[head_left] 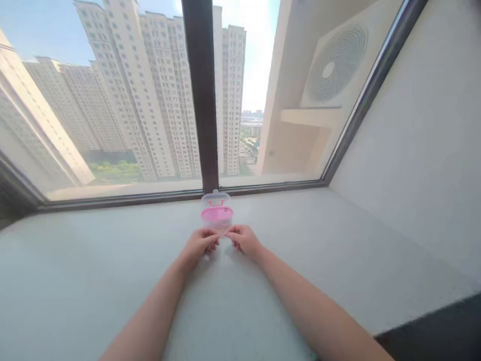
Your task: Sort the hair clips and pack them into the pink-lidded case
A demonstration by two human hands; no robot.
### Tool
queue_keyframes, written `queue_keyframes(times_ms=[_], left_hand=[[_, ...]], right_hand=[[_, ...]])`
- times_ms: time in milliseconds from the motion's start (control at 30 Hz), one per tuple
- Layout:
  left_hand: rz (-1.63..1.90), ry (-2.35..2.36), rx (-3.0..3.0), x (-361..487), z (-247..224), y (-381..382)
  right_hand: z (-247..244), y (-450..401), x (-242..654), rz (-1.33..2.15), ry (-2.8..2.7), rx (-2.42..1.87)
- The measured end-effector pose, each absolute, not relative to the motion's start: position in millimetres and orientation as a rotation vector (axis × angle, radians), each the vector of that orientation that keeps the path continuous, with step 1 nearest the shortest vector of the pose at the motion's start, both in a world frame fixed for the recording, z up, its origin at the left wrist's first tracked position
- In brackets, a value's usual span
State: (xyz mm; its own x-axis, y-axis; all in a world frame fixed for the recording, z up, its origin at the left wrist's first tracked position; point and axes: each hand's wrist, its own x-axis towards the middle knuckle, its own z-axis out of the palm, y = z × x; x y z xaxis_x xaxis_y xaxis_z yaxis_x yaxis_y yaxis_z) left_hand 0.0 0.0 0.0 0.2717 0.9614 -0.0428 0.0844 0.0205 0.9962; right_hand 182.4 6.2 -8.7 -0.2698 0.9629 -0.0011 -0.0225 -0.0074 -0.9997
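Note:
A small clear plastic box [225,221] with a pink top [217,214] stands on the white sill, close to the window frame. Behind the pink part, a clear lid [216,197] with a pink handle is raised. Just in front of the box, my left hand [205,240] has thumb and forefinger pinched together. My right hand [242,238] mirrors it with a similar pinch, the fingertips of both hands a short gap apart. Whatever lies between the fingers is too small and pale to make out.
The white sill [112,260] spreads around both arms. A dark window frame [203,100] with glass rises behind the box, tall buildings beyond it. On the right is a white wall [413,150], and a dark area [443,326] lies past the sill's lower right edge.

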Motion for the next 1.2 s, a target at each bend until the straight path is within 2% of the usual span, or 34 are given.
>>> queue_keyframes(times_ms=[767, 1200], left_hand=[[0.924, 1.114, 1.33, 2.5, 2.3, -0.9], [0.917, 1.127, 1.325, -0.6, 1.9, -6.7]], right_hand=[[-14.4, 8.9, 171.5, 1.344, -1.15, -1.134], [-10.3, 4.1, 170.9, 1.439, -1.262, -1.074]])
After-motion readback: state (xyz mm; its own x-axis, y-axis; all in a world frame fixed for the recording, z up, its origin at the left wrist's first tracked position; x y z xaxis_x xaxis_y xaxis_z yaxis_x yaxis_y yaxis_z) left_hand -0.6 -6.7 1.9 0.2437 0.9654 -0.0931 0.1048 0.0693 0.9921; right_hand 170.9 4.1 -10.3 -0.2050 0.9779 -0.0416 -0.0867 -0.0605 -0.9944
